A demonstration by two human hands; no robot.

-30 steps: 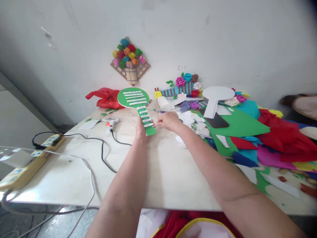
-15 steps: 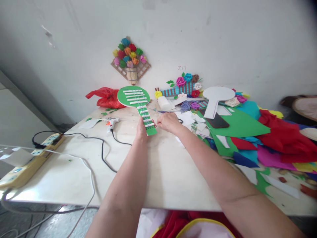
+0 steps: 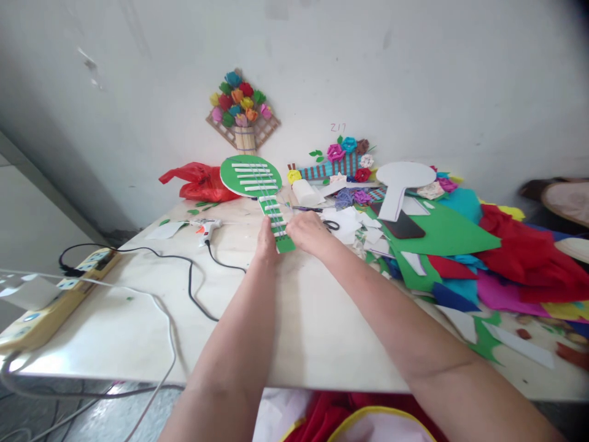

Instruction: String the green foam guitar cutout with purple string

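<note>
A green paddle-shaped cutout (image 3: 232, 178) with a round head and a straight handle is held up over the table. White strips cross it, and thin bluish strands run along its length. My left hand (image 3: 267, 241) grips the lower handle from the left side, thumb up along the edge. Close against the handle's right edge, my right hand (image 3: 307, 231) is closed with its fingers pinched together. What those fingertips hold, if anything, is too small to make out. Scissors with dark handles (image 3: 331, 225) lie just beyond my right hand.
A glue gun (image 3: 210, 229) with a black cord lies left, near a yellow power strip (image 3: 55, 301) and loose cables. A red plastic bag (image 3: 202, 182) is at the back. Rightward are a white paddle cutout (image 3: 399, 184), a dark phone-like slab (image 3: 401, 229), green sheet (image 3: 455, 236) and coloured scraps.
My right hand has moved slightly left, up to the handle's edge. The green cutout has shifted a little to the right and up at its head, with my left hand still on it.
</note>
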